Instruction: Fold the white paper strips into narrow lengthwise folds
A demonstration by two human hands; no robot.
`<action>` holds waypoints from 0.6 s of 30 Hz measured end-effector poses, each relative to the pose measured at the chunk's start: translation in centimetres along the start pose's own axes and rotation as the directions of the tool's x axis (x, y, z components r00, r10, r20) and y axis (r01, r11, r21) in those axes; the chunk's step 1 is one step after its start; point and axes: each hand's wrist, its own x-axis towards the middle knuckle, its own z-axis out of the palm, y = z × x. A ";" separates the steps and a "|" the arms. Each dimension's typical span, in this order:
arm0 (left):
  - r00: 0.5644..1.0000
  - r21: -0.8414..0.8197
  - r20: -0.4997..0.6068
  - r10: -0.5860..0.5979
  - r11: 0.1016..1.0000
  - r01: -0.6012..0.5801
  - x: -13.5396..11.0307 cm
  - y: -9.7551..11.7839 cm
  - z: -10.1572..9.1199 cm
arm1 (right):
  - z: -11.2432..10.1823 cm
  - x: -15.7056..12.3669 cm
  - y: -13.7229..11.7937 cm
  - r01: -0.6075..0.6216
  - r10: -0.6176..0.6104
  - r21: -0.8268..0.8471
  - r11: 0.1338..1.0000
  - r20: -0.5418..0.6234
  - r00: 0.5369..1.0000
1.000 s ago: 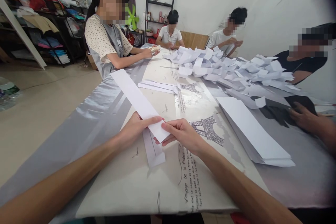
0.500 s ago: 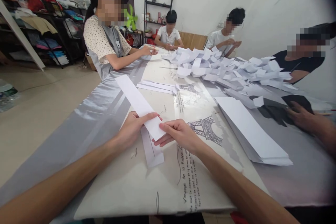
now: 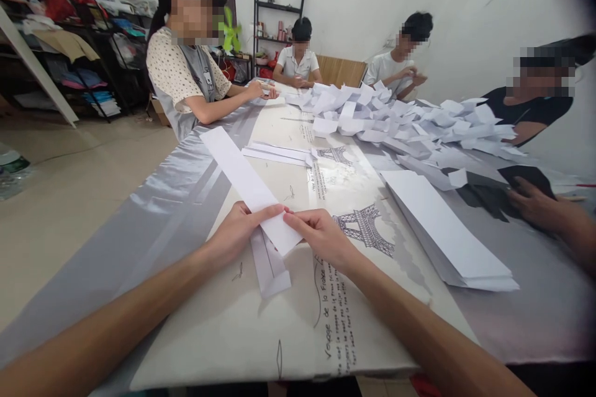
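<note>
My left hand [image 3: 241, 227] and my right hand [image 3: 321, 237] both pinch the near end of a long white paper strip [image 3: 242, 177]. The strip is lifted a little above the table and slants away to the upper left. The thumbs and forefingers of the two hands nearly meet at the strip's near end. Under the hands lies a second white strip [image 3: 267, 263], flat on the printed tablecloth [image 3: 261, 329] with Eiffel Tower drawings.
A stack of white strips [image 3: 442, 229] lies to the right, a few more strips [image 3: 279, 152] further back, and a big heap of folded paper pieces [image 3: 400, 124] beyond. Several people sit around the table; one person's hand [image 3: 535, 205] rests on a dark phone at right.
My hands slid slightly along the strip and drew closer together at its near end; the strip stays held and raised. The view shifted a little.
</note>
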 end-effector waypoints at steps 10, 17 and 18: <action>0.969 -0.132 -0.247 -0.005 0.991 -0.029 1.6 2.5 -2.3 | -0.3 0.1 -0.5 0.126 -0.110 -0.158 0.979 0.106 0.988; 0.909 -0.190 -0.406 0.090 0.965 -0.180 2.9 3.0 -4.7 | -1.3 -0.1 -0.3 0.141 -0.114 -0.187 0.972 0.148 0.982; 0.908 -0.195 -0.407 0.094 0.963 -0.187 2.8 2.9 -4.5 | -1.4 -0.2 -0.2 0.138 -0.112 -0.172 0.975 0.152 0.982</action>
